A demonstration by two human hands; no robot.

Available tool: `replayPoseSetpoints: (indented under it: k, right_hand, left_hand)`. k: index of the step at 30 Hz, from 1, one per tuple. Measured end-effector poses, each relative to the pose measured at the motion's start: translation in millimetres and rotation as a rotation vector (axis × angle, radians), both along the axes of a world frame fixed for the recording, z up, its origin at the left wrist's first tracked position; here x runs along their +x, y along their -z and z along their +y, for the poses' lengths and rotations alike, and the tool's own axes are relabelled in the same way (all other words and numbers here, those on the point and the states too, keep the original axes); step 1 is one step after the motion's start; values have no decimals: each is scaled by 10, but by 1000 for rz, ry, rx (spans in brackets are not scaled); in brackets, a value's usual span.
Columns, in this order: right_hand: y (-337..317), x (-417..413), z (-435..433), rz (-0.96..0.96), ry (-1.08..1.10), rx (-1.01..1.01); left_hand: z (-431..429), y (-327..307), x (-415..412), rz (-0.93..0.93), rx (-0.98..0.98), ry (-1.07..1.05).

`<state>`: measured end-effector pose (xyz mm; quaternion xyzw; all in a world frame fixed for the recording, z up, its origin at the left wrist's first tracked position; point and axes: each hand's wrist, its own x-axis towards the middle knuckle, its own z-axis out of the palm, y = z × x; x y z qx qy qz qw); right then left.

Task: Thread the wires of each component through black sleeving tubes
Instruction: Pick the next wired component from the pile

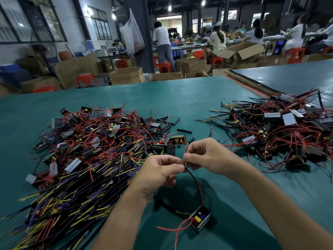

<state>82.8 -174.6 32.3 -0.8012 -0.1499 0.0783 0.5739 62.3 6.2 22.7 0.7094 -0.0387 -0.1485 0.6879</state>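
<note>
Left hand (160, 170) fingers pinch the top end of the black sleeving tube (194, 177). Touching them, right hand (207, 156) fingers pinch the red wire (186, 148) just above. The tube's long axis runs nearward to the component (201, 218) on the surface (180, 98).

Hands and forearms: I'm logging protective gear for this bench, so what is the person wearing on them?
Nothing visible. The left hand and right hand are bare: no gloves, rings or watch. The left forearm and right forearm are uncovered, no sleeve in view.
</note>
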Motion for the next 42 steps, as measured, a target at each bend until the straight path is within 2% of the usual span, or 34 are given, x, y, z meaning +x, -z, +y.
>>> replayPoseSetpoints:
  k: [10, 19, 23, 26, 30, 32, 38, 42]
  right_hand:
    - [-98, -66, 37, 90, -78, -50]
    - [-139, -67, 43, 164, -36, -35]
    - [-90, -35, 62, 109, 21, -68]
    - [-44, -28, 64, 95, 31, -21]
    - [-59, -11, 36, 95, 32, 44]
    - [-61, -10, 21, 83, 37, 74]
    - [-27, -15, 39, 57, 85, 129]
    - [-45, -23, 34, 75, 68, 149]
  left_hand:
    - [-39, -67, -49, 90, -94, 47]
    - [-17, -96, -72, 60, -149, 176]
    - [-30, -56, -45, 29, -113, 137]
    - [-32, -15, -26, 2, -65, 83]
    - [-28, -19, -8, 27, -97, -13]
    - [-37, -5, 3, -28, -69, -82]
    - [-118, 42, -25, -372, 83, -229]
    - [-126, 29, -20, -423, 90, -245]
